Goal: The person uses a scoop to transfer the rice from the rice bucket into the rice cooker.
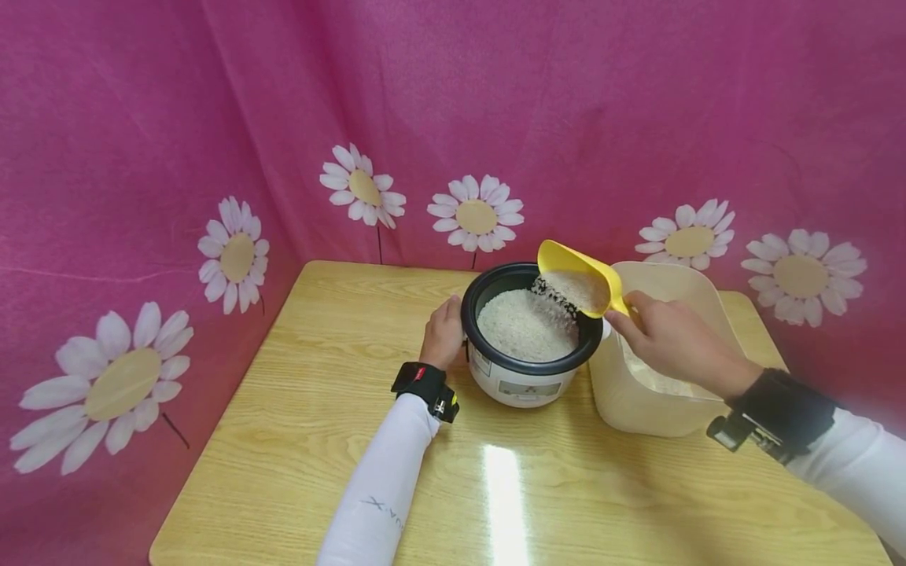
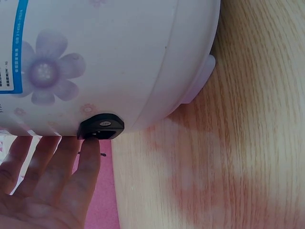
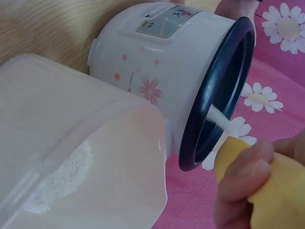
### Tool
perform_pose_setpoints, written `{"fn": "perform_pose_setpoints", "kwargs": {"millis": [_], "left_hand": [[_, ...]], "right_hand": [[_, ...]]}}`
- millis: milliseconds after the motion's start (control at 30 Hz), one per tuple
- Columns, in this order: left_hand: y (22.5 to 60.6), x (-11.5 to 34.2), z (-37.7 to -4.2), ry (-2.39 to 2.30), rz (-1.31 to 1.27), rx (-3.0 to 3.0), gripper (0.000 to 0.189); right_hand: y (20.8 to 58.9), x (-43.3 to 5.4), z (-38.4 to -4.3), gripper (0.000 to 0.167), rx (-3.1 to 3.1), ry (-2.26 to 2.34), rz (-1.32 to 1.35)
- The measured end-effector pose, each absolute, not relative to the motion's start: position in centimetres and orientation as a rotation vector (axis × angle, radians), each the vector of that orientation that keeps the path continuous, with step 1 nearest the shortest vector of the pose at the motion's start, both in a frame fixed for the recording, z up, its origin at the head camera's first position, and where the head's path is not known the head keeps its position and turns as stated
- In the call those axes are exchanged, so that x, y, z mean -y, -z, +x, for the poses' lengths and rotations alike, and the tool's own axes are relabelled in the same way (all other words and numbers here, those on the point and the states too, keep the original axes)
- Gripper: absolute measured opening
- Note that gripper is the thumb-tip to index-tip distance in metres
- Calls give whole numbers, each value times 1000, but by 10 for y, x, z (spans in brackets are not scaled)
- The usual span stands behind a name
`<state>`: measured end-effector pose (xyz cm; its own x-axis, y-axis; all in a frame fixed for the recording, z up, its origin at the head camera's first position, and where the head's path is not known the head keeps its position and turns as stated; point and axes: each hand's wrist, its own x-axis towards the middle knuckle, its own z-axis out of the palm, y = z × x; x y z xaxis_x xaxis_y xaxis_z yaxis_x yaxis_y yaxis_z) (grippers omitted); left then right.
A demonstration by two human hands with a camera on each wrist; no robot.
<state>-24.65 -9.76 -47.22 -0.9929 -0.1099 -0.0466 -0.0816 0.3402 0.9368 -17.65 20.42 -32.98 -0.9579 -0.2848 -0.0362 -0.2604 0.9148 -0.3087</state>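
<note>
My right hand grips the handle of a yellow scoop, which tips over a rice cooker. Rice streams from the scoop's lip into the cooker, where a heap of it lies inside the dark rim. In the right wrist view, fingers curl round the yellow scoop handle. My left hand rests against the cooker's left side with fingers extended. The left wrist view shows those fingertips touching the white wall beside a black socket.
A cream bin with rice inside stands just right of the cooker, below my right forearm. Both stand on a wooden table. Pink cloth printed with daisies hangs behind and to the left of the table.
</note>
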Motion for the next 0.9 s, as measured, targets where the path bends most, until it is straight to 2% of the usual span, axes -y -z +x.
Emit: {"fn": "perform_pose_setpoints", "kwargs": {"millis": [567, 733, 900], "left_hand": [[474, 98, -248, 1795, 235, 2562, 57], [474, 98, -247, 1801, 225, 2572, 58], [474, 99, -247, 1807, 217, 2573, 58]], "right_hand": [[330, -189, -165, 26, -3116, 339, -688], [327, -186, -164, 32, -3122, 307, -703], [326, -188, -162, 48, -3126, 281, -704]]}}
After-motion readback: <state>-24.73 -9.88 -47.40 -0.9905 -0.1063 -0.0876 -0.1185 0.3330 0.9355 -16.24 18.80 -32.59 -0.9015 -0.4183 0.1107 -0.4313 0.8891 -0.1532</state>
